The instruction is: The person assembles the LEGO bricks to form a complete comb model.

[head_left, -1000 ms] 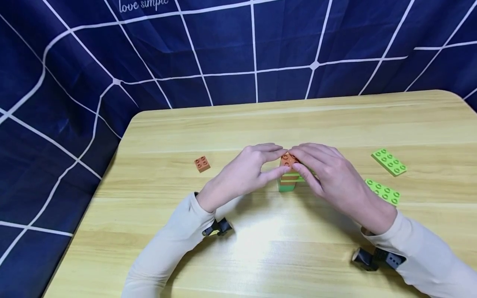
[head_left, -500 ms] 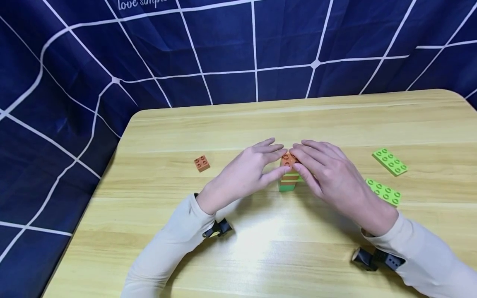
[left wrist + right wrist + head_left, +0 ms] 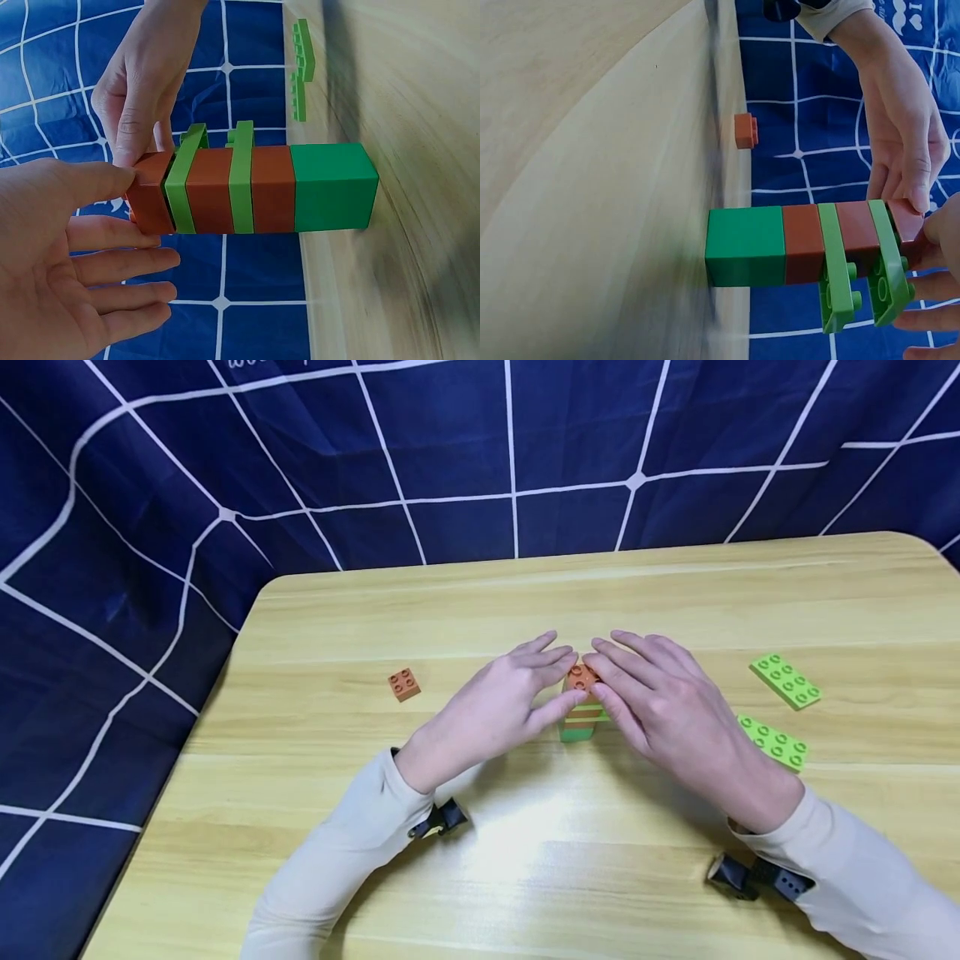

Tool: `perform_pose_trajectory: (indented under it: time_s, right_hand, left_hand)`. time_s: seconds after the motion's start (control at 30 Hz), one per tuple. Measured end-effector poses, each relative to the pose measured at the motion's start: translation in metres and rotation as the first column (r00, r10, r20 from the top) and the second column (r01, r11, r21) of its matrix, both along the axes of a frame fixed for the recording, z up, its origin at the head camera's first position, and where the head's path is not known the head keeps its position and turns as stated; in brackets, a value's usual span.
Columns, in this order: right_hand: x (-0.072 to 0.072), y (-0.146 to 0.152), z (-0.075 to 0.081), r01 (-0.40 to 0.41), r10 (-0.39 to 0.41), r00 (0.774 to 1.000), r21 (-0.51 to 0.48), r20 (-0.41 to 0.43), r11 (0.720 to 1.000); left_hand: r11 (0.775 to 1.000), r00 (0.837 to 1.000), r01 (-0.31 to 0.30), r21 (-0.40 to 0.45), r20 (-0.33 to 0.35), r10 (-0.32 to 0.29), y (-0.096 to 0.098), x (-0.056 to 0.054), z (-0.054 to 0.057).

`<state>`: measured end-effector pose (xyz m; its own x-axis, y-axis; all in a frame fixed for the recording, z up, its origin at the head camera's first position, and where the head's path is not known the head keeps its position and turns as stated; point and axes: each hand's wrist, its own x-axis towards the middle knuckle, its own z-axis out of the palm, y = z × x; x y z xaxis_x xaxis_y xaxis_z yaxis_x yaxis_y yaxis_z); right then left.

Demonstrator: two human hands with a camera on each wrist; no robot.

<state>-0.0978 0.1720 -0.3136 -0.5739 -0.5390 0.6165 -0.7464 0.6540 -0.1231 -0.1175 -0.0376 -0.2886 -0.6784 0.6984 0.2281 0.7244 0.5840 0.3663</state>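
Because the top brick (image 3: 151, 195) appeared not quite seated, with a thin dark gap beneath it in the left wrist view, both hands seemed to be steadying it from opposite sides. Left hand (image 3: 498, 702): thumb and index finger narrowed in a pinch on the top brick, other fingers splayed away. Right hand (image 3: 675, 710): similar pinch on its other side, remaining fingers extended; probably kept off to leave the lower layers alone. The tower (image 3: 240, 190) stood upright on the counter (image 3: 600, 893), well in from the far edge, its green base brick (image 3: 334, 187) flat on the wood, presumably the broadest support for a narrow stack. Above it, brown bricks alternated with a lower lime plate (image 3: 836, 262) and an upper lime plate (image 3: 886, 262), both overhanging toward the counter's right edge; this likely made pressing on one side risky. A loose brown brick (image 3: 404, 684) lay toward the left edge, while a far loose plate (image 3: 785, 682) and a near loose plate (image 3: 776, 743) lay toward the right edge, apparently spaced to leave working room; the right wrist partly covered the nearer one.
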Motion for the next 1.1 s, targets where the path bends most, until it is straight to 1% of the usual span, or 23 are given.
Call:
perform_pose_trajectory:
  time_s: [0.23, 0.47, 0.6, 0.8, 0.97, 1.03, 1.1]
  right_hand:
    - [0.0002, -0.0008, 0.0003, 0.015, -0.015, 1.0, -0.001, -0.004, 1.0]
    - [0.0011, -0.0004, -0.0016, 0.044, -0.044, 0.999, -0.005, -0.005, 0.999]
    - [0.0015, -0.0005, -0.0044, 0.054, -0.053, 0.998, -0.012, 0.017, 0.998]
    - [-0.0002, -0.0014, -0.0067, 0.046, -0.045, 0.998, -0.04, 0.036, 0.998]
    - [-0.0007, -0.0016, -0.0077, 0.027, -0.027, 0.999, -0.032, 0.026, 0.999]
    - [-0.0006, -0.0012, -0.0076, 0.018, -0.016, 0.999, -0.041, 0.035, 0.999]
    - [-0.0001, -0.0006, -0.0077, 0.004, -0.002, 0.999, -0.055, 0.052, 0.998]
  left_hand:
    - [1.0, 1.0, 0.01, 0.017, 0.009, -0.01, 0.0004, -0.0016, -0.0003]
    - [1.0, 0.997, -0.007, 0.017, 0.082, 0.005, 0.0017, -0.0028, 0.001]
    - [1.0, 0.994, -0.013, 0.028, 0.106, 0.01, 0.0019, -0.0038, -0.0002]
    - [0.995, 0.992, -0.001, 0.098, 0.122, -0.011, 0.0007, -0.0067, -0.003]
    - [0.993, 0.991, 0.015, 0.12, 0.129, -0.031, 0.0004, -0.0074, -0.0051]
    - [0.992, 0.988, 0.013, 0.125, 0.149, -0.032, 0.0016, -0.0078, -0.0057]
    - [0.992, 0.982, 0.009, 0.126, 0.188, -0.033, 0.0035, -0.008, -0.0065]
